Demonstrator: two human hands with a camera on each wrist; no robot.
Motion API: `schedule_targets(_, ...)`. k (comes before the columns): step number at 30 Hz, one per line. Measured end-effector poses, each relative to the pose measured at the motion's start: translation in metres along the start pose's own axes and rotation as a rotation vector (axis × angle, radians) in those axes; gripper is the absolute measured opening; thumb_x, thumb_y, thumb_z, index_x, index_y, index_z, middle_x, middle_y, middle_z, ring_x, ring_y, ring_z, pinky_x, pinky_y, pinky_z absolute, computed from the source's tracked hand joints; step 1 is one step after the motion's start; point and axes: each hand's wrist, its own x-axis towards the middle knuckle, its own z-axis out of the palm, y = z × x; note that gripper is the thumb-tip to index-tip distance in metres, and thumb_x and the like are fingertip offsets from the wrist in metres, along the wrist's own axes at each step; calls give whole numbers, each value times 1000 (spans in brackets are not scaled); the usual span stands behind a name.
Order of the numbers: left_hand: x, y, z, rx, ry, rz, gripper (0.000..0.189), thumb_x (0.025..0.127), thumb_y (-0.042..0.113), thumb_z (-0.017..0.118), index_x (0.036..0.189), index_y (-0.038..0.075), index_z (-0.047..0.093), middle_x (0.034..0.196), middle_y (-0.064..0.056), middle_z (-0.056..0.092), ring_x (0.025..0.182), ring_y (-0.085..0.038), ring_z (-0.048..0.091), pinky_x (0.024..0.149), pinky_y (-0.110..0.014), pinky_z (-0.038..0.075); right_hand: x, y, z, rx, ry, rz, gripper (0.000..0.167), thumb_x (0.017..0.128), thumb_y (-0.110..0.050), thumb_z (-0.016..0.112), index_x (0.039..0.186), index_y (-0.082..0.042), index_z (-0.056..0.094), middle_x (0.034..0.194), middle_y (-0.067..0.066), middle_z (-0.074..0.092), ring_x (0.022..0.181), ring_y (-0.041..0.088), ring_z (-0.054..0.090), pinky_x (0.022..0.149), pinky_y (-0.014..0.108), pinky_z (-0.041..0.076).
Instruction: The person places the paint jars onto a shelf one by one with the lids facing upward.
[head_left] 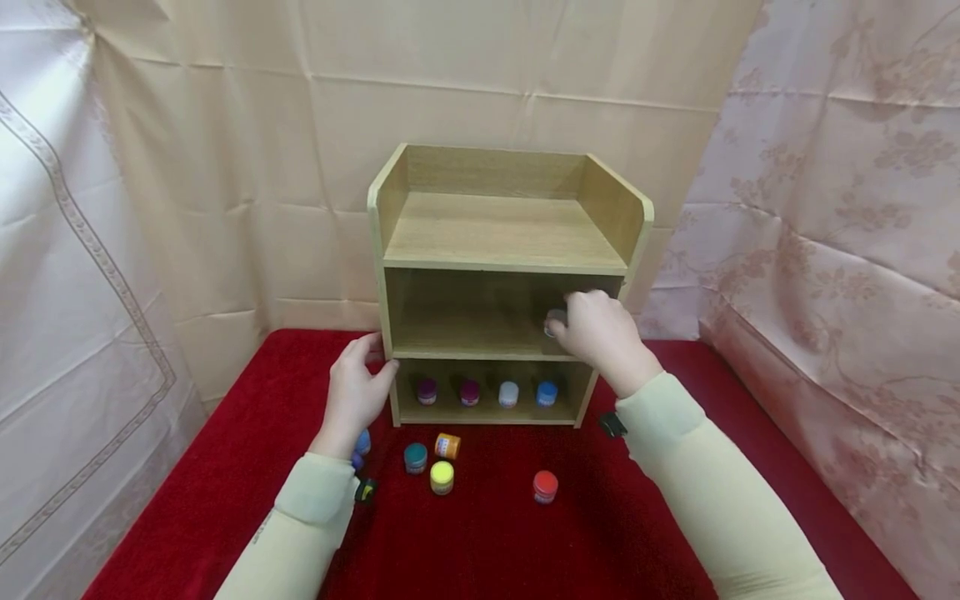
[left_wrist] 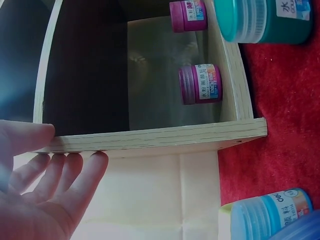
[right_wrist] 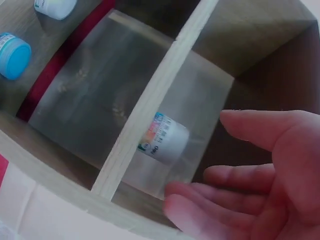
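Observation:
The wooden shelf unit (head_left: 506,267) has three levels. My left hand (head_left: 356,392) holds its left side panel, thumb at the front edge and fingers against the outside. In the middle compartment, a white paint jar (right_wrist: 167,141) stands near the right end. My right hand (head_left: 600,333) is reached in beside it; in the right wrist view the thumb and fingers are spread apart, with a gap to the jar. On the lower shelf stand a row of jars: two purple, the nearer to the left hand being one purple jar (left_wrist: 201,84), a white jar (head_left: 508,394) and a blue jar (head_left: 547,393).
On the red cloth (head_left: 480,550) stand a teal jar (head_left: 416,457), a yellow jar (head_left: 442,477) and a red jar (head_left: 545,486). An orange jar (head_left: 447,446) lies on its side. Light-blue (left_wrist: 270,212) and dark-blue jars sit partly hidden by the left wrist. Curtains hang behind and at both sides.

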Motion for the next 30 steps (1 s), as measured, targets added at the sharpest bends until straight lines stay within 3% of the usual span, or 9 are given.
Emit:
schedule_targets(3, 1, 1, -2, 2, 11, 1, 36, 92, 7, 72, 126, -2, 64, 120, -18, 64, 106, -35, 66, 88, -50, 56, -8, 4, -3, 38, 40, -10, 43, 94, -37, 64, 117, -1, 71, 111, 23, 68, 98, 45, 66, 76, 60, 55)
schedule_targets(6, 1, 3, -3, 0, 26, 4, 34, 92, 8, 73, 124, -1, 65, 118, -17, 65, 105, -34, 67, 85, -49, 57, -16, 9, -4, 105, 134, -58, 43, 94, -37, 67, 120, -3, 72, 113, 18, 69, 96, 38, 67, 76, 56, 54)
schedule_targets(12, 1, 10, -5, -13, 87, 44, 31, 90, 8, 75, 119, 0, 68, 112, -14, 67, 99, -29, 69, 73, -35, 59, -31, 17, -4, 313, 358, -278, 19, 91, -24, 77, 101, -8, 77, 92, 3, 72, 71, 16, 63, 65, 37, 52)
schedule_targets(17, 1, 16, -6, -58, 164, 98, 32, 89, 6, 76, 119, -2, 68, 111, -14, 65, 96, -26, 66, 75, -32, 57, -38, 27, -2, 481, 504, -398, 6, 87, -12, 81, 90, -9, 76, 83, -4, 71, 66, 8, 61, 62, 25, 51)
schedule_targets(20, -1, 22, -6, -73, 205, 127, 34, 88, 7, 77, 120, -3, 67, 111, -15, 63, 97, -27, 61, 77, -39, 52, -40, 35, 0, 558, 582, -393, 7, 84, -4, 82, 86, -7, 76, 78, -3, 70, 64, 6, 60, 61, 21, 51)
schedule_targets(23, -2, 29, -5, -80, 218, 161, 35, 88, 7, 77, 120, -2, 66, 111, -15, 62, 99, -27, 56, 76, -39, 47, -43, 38, 1, 647, 635, -336, 10, 82, 3, 81, 81, -4, 73, 72, 2, 68, 63, 3, 58, 60, 16, 50)
schedule_targets(26, -4, 39, -3, -92, 197, 210, 36, 87, 7, 78, 120, -2, 66, 110, -16, 61, 99, -29, 55, 76, -39, 45, -51, 34, -5, 766, 669, -267, 12, 82, 9, 77, 78, 4, 67, 70, 7, 65, 63, 0, 56, 60, 13, 48)
schedule_targets(30, -7, 54, 4, -117, 146, 276, 37, 85, 7, 80, 119, -1, 67, 111, -17, 62, 98, -32, 57, 76, -42, 47, -61, 27, -12, 906, 710, -184, 14, 85, 12, 71, 83, 13, 58, 73, 1, 62, 67, 1, 57, 60, 13, 49)
